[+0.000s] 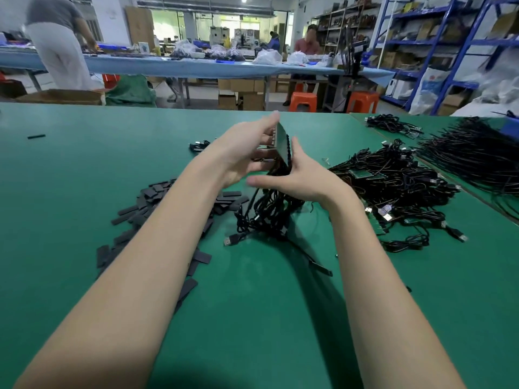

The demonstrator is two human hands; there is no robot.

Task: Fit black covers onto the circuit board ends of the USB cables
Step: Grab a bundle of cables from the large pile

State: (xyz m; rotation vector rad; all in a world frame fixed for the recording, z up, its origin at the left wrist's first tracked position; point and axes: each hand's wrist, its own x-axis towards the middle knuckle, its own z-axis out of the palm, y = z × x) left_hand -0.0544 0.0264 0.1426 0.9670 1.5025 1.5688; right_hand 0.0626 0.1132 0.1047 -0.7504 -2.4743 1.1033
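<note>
Evidently unlabelled circuit board (281,144) between both hands (297,175)

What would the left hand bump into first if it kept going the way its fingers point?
Probably the circuit board panel: the left hand points its fingers up and away, already at the panel's edge. Depth is hard to judge.

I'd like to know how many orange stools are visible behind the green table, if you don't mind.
2. One orange stool stands under the far blue bench near the seated person; the other is just to its right. More may be hidden behind benches.
</note>
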